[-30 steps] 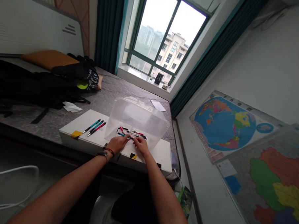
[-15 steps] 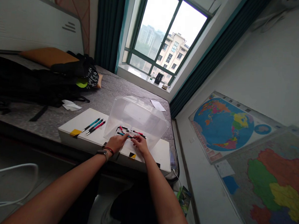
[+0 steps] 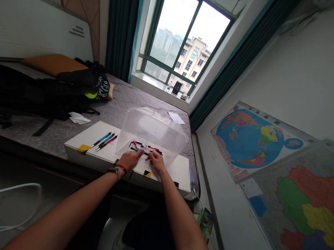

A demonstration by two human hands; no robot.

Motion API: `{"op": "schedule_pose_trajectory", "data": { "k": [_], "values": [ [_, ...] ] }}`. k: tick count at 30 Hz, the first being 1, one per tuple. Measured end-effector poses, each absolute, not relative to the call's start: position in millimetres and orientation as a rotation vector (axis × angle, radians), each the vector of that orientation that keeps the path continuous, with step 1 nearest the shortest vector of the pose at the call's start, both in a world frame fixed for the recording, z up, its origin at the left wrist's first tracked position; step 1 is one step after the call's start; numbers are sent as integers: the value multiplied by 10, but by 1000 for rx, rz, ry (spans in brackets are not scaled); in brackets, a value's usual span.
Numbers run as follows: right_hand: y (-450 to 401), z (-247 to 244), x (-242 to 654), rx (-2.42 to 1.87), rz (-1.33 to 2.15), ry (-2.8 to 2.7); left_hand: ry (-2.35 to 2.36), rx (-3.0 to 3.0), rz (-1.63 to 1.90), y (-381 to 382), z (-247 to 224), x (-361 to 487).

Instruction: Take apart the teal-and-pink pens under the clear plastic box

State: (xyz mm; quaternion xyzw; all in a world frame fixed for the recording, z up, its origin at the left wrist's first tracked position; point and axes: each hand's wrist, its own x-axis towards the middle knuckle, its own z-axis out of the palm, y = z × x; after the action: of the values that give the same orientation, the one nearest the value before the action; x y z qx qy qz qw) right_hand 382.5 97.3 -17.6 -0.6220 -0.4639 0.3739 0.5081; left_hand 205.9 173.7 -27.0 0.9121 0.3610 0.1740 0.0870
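A blue-and-black pen (image 3: 144,152) lies across between my two hands, at the open front of a clear plastic bin. My left hand (image 3: 130,159) is closed on its left part, and my right hand (image 3: 155,161) pinches its right end. Just behind the fingers, several red, black and white pens (image 3: 151,148) lie in the translucent bin (image 3: 156,126), which rests on its side. To the left, three pens (image 3: 104,140), two blue and one pinkish red, lie side by side on a white box (image 3: 86,138).
The white box sits on a grey mattress (image 3: 124,97). A crumpled tissue (image 3: 79,118), a black bag (image 3: 32,93) and an orange cushion (image 3: 55,64) lie to the left. Behind the bin is a white paper sheet (image 3: 176,117). Wall maps (image 3: 249,139) hang at the right.
My right hand's fingers have shifted slightly and curled more at the pen's right end. My left hand stays almost where it was.
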Motion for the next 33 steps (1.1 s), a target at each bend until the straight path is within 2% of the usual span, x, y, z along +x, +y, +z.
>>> {"op": "schedule_pose_trajectory", "data": {
  "k": [33],
  "values": [
    [980,-207,3823,-1454,867,-1080,1107,2723,508,1686,-195,2072]
  ]
}}
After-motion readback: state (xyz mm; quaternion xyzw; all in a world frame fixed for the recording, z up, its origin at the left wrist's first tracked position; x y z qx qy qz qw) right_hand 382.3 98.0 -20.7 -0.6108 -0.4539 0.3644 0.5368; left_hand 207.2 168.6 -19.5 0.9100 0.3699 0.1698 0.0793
